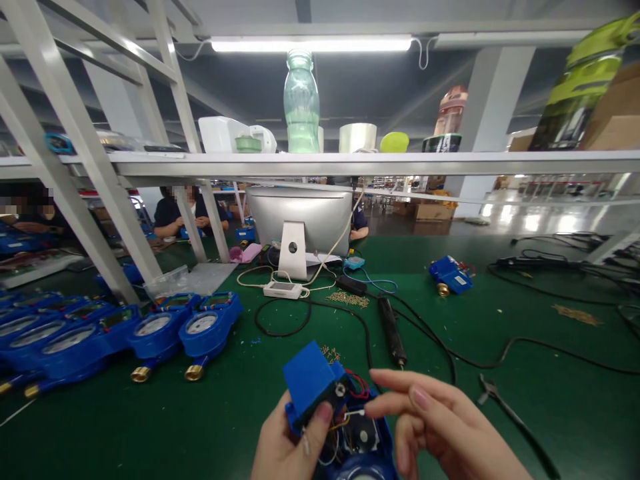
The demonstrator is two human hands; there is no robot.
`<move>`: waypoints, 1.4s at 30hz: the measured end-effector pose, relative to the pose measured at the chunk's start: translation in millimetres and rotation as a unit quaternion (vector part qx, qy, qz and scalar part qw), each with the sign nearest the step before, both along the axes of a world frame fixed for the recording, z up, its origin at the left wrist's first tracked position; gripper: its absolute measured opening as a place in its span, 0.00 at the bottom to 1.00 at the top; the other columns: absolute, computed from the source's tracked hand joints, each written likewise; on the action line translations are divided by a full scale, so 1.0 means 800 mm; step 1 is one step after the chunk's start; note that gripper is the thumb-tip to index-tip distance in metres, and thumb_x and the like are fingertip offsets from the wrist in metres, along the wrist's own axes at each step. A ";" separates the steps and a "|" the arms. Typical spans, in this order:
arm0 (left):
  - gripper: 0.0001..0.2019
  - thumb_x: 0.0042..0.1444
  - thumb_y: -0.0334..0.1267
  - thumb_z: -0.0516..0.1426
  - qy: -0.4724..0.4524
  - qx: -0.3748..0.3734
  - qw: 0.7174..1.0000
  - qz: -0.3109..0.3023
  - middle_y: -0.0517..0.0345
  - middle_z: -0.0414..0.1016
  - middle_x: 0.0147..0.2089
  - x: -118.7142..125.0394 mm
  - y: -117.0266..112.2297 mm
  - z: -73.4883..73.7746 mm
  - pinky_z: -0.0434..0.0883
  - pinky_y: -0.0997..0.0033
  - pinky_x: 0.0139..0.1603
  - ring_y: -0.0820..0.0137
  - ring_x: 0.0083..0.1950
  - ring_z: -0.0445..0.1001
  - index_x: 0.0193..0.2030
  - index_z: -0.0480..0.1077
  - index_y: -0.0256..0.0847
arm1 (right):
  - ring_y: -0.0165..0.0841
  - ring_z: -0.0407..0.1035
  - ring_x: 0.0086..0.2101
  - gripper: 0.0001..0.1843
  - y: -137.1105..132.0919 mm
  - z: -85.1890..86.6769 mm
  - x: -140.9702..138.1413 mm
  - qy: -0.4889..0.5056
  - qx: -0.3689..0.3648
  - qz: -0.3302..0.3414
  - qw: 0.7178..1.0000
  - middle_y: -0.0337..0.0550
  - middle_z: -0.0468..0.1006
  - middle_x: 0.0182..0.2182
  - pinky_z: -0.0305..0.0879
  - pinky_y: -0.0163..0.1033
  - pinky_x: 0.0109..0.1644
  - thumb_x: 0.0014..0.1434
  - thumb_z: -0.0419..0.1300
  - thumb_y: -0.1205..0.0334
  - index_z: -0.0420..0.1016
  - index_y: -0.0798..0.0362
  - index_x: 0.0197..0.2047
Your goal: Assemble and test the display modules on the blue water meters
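Blue box-shaped plastic housing (309, 379), gripped by left hand (280, 437)
Thin red wires (361, 385) are exposed; right hand (440, 420) held, fingers parted.

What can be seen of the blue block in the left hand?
The blue block looks like smooth plastic, with a flat, squarish face and a round, metallic fitting at lower right. It is tilted, held in the left hand, thumb in front, beside an open blue housing. Red wires show close by; any join is unclear.

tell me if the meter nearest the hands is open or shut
Open: red wires and a round black part of the meter lie exposed.
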State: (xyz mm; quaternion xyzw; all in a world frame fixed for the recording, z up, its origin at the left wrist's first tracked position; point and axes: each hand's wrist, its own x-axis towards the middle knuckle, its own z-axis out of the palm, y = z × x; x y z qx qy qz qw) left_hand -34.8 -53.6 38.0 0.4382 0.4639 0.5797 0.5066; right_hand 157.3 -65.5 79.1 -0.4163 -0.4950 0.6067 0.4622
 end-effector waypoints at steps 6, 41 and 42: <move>0.26 0.39 0.42 0.72 -0.252 -0.138 0.957 -0.034 0.50 0.79 0.31 0.003 0.006 0.010 0.75 0.65 0.35 0.59 0.33 0.78 0.45 0.73 0.36 | 0.45 0.62 0.58 0.30 0.021 -0.019 -0.008 -0.290 0.232 -0.037 0.928 0.51 0.66 0.60 0.58 0.56 0.61 0.53 0.64 0.58 0.68 0.48 0.59; 0.15 0.41 0.40 0.71 -0.268 -0.193 0.938 -0.102 0.58 0.72 0.21 -0.013 0.006 0.008 0.68 0.81 0.23 0.75 0.21 0.69 0.28 0.72 0.34 | 0.32 0.73 0.33 0.07 0.007 -0.006 -0.018 -0.250 0.339 0.038 0.906 0.42 0.79 0.30 0.68 0.36 0.37 0.60 0.57 0.67 0.78 0.50 0.37; 0.15 0.41 0.39 0.72 -0.277 -0.199 0.935 -0.098 0.58 0.73 0.22 -0.014 0.006 0.008 0.69 0.81 0.23 0.75 0.22 0.70 0.29 0.72 0.35 | 0.32 0.73 0.33 0.07 0.006 -0.009 -0.021 -0.264 0.364 0.037 0.892 0.42 0.79 0.30 0.68 0.37 0.37 0.59 0.58 0.68 0.77 0.51 0.37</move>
